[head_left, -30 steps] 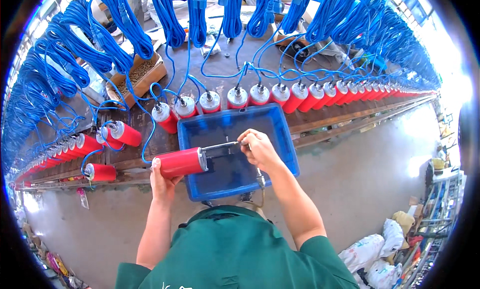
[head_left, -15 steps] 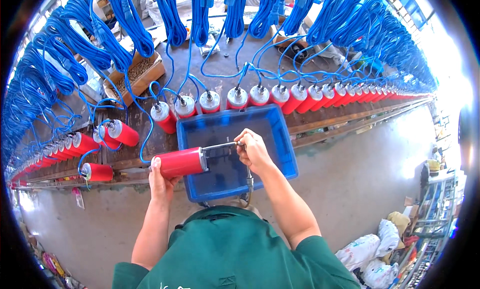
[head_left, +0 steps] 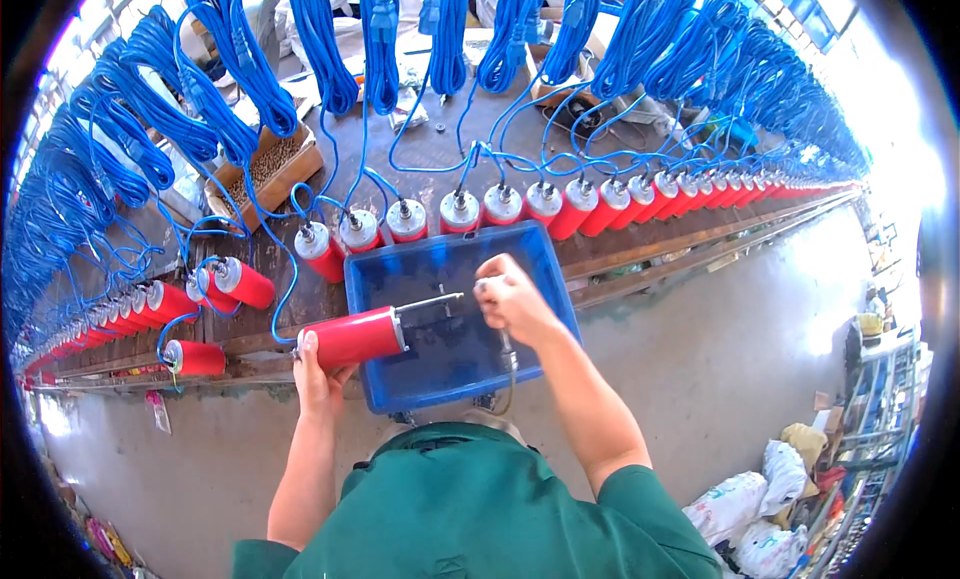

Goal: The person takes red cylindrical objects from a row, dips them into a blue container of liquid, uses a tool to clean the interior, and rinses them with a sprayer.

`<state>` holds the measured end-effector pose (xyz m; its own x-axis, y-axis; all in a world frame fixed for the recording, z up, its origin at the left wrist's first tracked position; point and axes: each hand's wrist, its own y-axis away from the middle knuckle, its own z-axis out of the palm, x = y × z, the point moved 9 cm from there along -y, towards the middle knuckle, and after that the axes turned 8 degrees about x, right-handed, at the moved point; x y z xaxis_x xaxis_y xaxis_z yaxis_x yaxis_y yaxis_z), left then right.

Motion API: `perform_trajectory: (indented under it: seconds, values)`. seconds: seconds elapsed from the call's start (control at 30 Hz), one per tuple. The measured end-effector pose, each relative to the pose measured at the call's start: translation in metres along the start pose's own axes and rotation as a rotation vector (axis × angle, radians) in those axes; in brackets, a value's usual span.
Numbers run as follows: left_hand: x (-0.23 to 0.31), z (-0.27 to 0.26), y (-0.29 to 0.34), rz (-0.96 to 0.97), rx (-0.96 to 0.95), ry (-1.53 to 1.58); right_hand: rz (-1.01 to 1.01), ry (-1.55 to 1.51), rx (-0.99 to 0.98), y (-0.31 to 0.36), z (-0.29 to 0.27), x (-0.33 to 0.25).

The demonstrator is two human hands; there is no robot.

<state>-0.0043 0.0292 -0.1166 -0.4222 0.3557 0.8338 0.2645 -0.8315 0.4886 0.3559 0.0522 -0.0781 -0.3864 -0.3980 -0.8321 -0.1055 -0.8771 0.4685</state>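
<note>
- A red cylinder (head_left: 352, 338) with a thin metal shaft (head_left: 432, 303) sticking out of its right end is lying level over the left edge of a blue plastic tray (head_left: 470, 364), which is sitting at the near edge of the workbench (head_left: 420, 149).
- The left hand (head_left: 318, 371) is gripping the cylinder from below at its left end, fingers curling up around the body and thumb showing at the end face.
- The right hand (head_left: 515, 301) is hovering just beyond the shaft's tip, fingers bunching together over the tray; it seems to be pinching something small, but what it is cannot be told.
- A thin cord or tool (head_left: 508, 364) is hanging down below the right wrist, running toward the tray's near wall.
- Behind the tray, a long row of like red cylinders (head_left: 560, 207) with silver caps is stretching across the bench to the right, and more are lying to the left (head_left: 195, 357).
- Blue cables (head_left: 330, 49) are running from the caps up to coiled bundles hanging above the bench.
- An open box of small parts (head_left: 270, 164) is sitting at the back left.
- The person is wearing a green top (head_left: 480, 509), and filled white sacks (head_left: 760, 499) are lying on the floor at the lower right.
</note>
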Motion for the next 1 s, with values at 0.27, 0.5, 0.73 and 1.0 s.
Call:
perform_trajectory:
  seconds: [0.27, 0.5, 0.73, 1.0]
  values:
    - [0.014, 0.04, 0.012, 0.509, 0.028, -0.2, -0.57, 0.047, 0.316, 0.101, -0.152, -0.165]
    - [-0.031, 0.113, -0.003, 0.361, -0.031, -0.153, 0.002, 0.098, 0.529, 0.044, -0.293, 0.003]
    - [-0.104, 0.115, -0.028, -0.109, 0.084, -0.091, -0.284, 0.005, 0.494, 0.072, -0.271, -0.097]
    - [-0.125, 0.094, -0.039, -0.206, 0.048, -0.1, -0.252, 0.786, 0.73, -0.011, -0.345, 0.036]
